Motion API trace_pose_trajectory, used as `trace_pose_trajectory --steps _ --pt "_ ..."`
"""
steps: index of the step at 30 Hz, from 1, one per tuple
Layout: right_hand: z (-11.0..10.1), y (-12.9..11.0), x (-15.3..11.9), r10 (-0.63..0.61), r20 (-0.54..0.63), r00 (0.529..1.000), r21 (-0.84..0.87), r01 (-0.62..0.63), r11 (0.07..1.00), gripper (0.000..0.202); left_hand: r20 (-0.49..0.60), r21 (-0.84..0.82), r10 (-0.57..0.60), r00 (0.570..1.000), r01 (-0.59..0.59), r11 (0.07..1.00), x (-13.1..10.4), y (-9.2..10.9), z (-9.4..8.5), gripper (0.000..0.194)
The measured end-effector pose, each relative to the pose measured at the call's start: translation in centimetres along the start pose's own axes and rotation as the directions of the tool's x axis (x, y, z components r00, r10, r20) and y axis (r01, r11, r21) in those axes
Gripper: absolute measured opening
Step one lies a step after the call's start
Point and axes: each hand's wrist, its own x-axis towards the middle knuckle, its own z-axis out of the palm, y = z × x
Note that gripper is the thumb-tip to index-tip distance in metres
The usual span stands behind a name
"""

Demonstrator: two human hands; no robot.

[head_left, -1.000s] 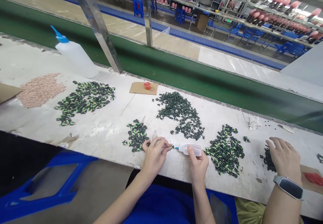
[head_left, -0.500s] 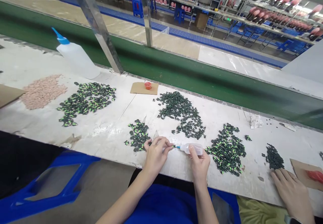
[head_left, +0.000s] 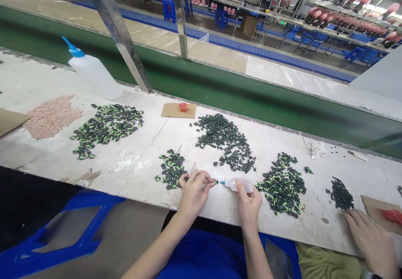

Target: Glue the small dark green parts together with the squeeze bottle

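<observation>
Between the fingertips of my left hand [head_left: 196, 189] is a small dark piece with a bit of green [head_left: 216, 182]. My right hand [head_left: 250, 201] is wrapped round a small clear squeeze bottle [head_left: 240, 184], which lies almost level with its blue nozzle [head_left: 222, 182] pointing left, very close to that piece. Whether the tip touches it I cannot tell. Beside my left hand lies a small heap of black-and-green pieces [head_left: 171, 169]. A larger heap of them [head_left: 282, 187] is right of the bottle. Beyond my hands spreads a pile of short dark sticks [head_left: 226, 140].
At the back left leans a large white bottle with a blue spout [head_left: 96, 76], near pale pink pieces [head_left: 53, 115] and another black-and-green heap [head_left: 108, 126]. A red tub [head_left: 183, 106] sits on cardboard [head_left: 169, 110]. At right, another person's hand [head_left: 370, 237] rests by a dark pile [head_left: 341, 194].
The blue nozzle has drawn back very slightly to the right from the piece in my left hand. The co-worker's hand at right has shifted a little to the right.
</observation>
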Motion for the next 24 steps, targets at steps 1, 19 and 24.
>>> trace_pose_trajectory --steps 1,19,24 --pt "0.0 0.0 0.0 0.004 -0.004 1.0 0.01 -0.004 1.0 0.015 -0.003 0.001 0.005 1.0 -0.005 1.0 0.0 0.0 0.0 0.015" --pt "0.8 -3.0 -0.2 0.271 -0.058 0.961 0.226 -0.252 0.941 0.032 -0.07 0.039 0.064 0.995 -0.061 0.997 -0.1 -0.3 0.4 0.017" --pt "0.9 -3.3 0.0 0.271 -0.061 0.961 0.23 -0.25 0.94 0.032 -0.063 0.024 0.063 0.996 -0.061 0.998 -0.1 -0.5 0.4 0.016"
